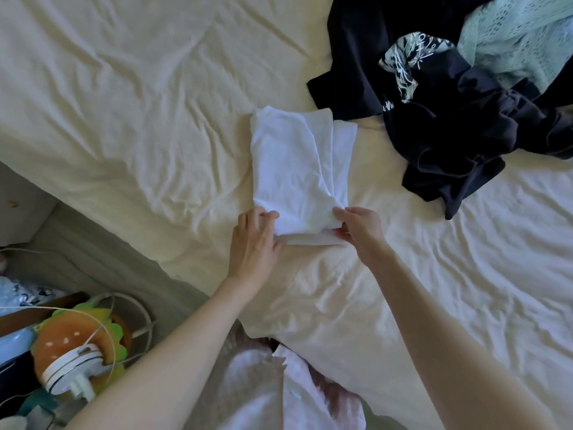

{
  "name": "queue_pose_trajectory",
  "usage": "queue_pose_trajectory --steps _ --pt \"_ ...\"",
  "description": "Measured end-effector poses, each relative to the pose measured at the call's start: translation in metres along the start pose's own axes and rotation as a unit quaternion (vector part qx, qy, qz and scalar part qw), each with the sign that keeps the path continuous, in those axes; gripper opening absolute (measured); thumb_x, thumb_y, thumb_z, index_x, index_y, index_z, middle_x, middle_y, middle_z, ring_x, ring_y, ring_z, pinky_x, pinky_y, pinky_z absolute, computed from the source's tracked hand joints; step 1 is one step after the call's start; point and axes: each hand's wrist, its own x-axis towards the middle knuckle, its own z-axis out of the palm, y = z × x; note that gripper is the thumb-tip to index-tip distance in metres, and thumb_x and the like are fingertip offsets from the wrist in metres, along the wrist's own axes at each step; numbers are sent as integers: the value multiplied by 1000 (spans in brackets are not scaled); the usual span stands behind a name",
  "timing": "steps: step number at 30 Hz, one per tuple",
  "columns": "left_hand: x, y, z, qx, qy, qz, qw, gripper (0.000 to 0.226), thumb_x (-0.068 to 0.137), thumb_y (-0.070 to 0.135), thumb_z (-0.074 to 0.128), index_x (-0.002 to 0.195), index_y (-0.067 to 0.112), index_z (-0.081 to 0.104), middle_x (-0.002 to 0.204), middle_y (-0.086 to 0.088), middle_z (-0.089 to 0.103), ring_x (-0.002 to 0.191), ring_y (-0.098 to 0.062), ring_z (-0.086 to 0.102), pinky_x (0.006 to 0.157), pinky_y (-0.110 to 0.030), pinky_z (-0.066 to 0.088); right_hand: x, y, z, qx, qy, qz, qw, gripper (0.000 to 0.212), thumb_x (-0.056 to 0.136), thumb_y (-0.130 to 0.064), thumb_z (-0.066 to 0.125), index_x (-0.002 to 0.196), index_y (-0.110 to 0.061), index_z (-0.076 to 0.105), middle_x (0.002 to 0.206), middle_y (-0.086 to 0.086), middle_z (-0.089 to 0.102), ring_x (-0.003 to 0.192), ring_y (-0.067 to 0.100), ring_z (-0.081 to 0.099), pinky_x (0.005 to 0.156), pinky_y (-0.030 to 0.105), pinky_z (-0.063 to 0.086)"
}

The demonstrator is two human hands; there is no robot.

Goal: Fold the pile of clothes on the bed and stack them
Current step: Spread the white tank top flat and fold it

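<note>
A white garment (294,162), folded into a long narrow strip, lies in the middle of the cream bed sheet (124,103). Its near end is turned up into a small fold. My left hand (255,240) pinches the left corner of that near end between thumb and fingers. My right hand (361,228) pinches the right corner the same way. To the upper right lies the unfolded pile: dark navy clothes (449,125), a black-and-white patterned piece (406,57) and a pale mint lace garment (521,35).
The bed's edge runs diagonally at the lower left. Beyond it on the floor are a burger-shaped plush (77,333), a white round device (74,367) and cables. Bare sheet stretches across the left half and the lower right of the bed.
</note>
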Motion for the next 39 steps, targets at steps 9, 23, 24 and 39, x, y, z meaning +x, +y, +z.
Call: queue_pose_trajectory --steps 9,23,24,39 --pt "1 -3 12 45 17 53 997 43 55 -25 61 90 0 64 97 -18 59 84 -35 58 60 -38 45 -7 30 -30 -15 52 2 999 12 87 -3 57 77 -10 56 84 7 59 79 19 58 61 24 49" --pt "14 -23 13 -339 -56 -271 899 32 91 20 58 120 7 53 100 0 56 86 -14 57 68 -11 42 2 36 -18 39 29 51 998 21 91 -24 58 88 -3 58 92 9 63 85 21 62 84 37 54" --pt "22 -22 12 -349 -82 -300 884 29 91 22 59 115 7 56 98 -3 58 87 -18 58 74 -21 46 3 35 -18 33 35 57 997 19 91 -21 59 90 -2 57 95 11 62 87 23 61 88 40 53" --pt "-41 -27 -44 -515 -297 -453 665 6 87 6 61 86 0 62 76 -12 60 65 -17 52 53 -22 42 -70 58 -46 34 28 172 984 11 81 -7 69 74 -3 60 70 8 59 60 17 56 51 21 48"
